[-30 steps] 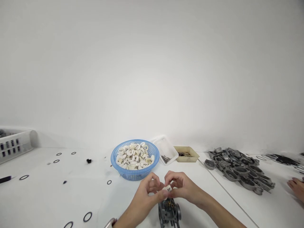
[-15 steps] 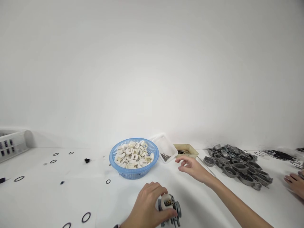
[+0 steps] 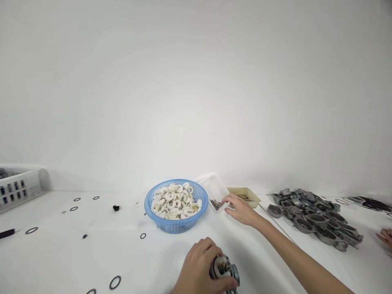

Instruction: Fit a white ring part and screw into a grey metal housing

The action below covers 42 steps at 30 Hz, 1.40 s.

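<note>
My left hand (image 3: 202, 267) is closed around a grey metal carburetor body (image 3: 225, 267) at the bottom centre. A white float and small brass parts show on the upper face of that carburetor body; its underside is hidden. My right hand (image 3: 240, 209) reaches over the near right edge of a small white tray (image 3: 212, 188), its thumb and fingertips apart. Small metal pins (image 3: 217, 203) lie in the tray's near corner, close by those fingertips. To the left of the tray stands a blue basket (image 3: 176, 226) full of white U-shaped floats (image 3: 171, 202).
A beige tray (image 3: 252, 196) sits behind my right hand, with a thin rod (image 3: 278, 225) beside it. Grey carburetor bodies (image 3: 315, 220) are heaped at right, near another person's hand (image 3: 385, 237). Black rings (image 3: 115, 282), a knife (image 3: 7, 233) and a white crate (image 3: 21, 192) occupy the left.
My right hand has moved left to the white tray's edge, near the pins. My left hand keeps its hold on the carburetor body, which is tilted somewhat differently. The view has shifted slightly.
</note>
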Motion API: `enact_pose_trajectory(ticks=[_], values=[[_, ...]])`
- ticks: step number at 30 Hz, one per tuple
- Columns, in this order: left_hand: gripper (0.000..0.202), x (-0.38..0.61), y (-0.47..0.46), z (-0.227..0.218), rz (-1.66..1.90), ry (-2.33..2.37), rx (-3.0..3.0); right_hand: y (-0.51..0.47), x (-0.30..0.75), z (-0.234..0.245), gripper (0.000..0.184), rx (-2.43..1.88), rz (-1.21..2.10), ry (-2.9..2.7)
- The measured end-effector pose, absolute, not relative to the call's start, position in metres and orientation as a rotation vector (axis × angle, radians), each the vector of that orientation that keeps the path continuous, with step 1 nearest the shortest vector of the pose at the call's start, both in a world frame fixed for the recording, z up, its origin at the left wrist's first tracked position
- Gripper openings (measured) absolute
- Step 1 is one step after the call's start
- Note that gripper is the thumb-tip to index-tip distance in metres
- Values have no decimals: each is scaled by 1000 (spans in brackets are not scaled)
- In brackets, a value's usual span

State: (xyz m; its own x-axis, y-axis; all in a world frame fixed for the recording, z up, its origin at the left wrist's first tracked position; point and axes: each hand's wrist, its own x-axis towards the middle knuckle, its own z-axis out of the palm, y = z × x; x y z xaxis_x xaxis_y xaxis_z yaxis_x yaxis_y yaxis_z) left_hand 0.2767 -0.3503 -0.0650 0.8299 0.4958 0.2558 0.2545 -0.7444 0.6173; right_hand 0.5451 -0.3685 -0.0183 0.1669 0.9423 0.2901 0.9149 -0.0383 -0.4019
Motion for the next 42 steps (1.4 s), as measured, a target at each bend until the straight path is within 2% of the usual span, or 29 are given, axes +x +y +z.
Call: enact_pose_trajectory(ticks=[7,15,23,36,42], values=[[56,275,-349,-64,550,561,2422,-333,556,-17,23,-2217,-16,-1848],[55,283,-325,-100,740,380,2507,-287,537,-34,29,-2434,-158,-2006],[67,293,-317,-118,781,334,2562,-269,542,-39,29,-2604,-181,-1973],[67,294,-316,-121,719,371,2576,-267,541,-42,30,-2549,-92,-1872],[57,288,-320,-107,685,400,2513,-269,548,-35,30,-2357,64,-1696]])
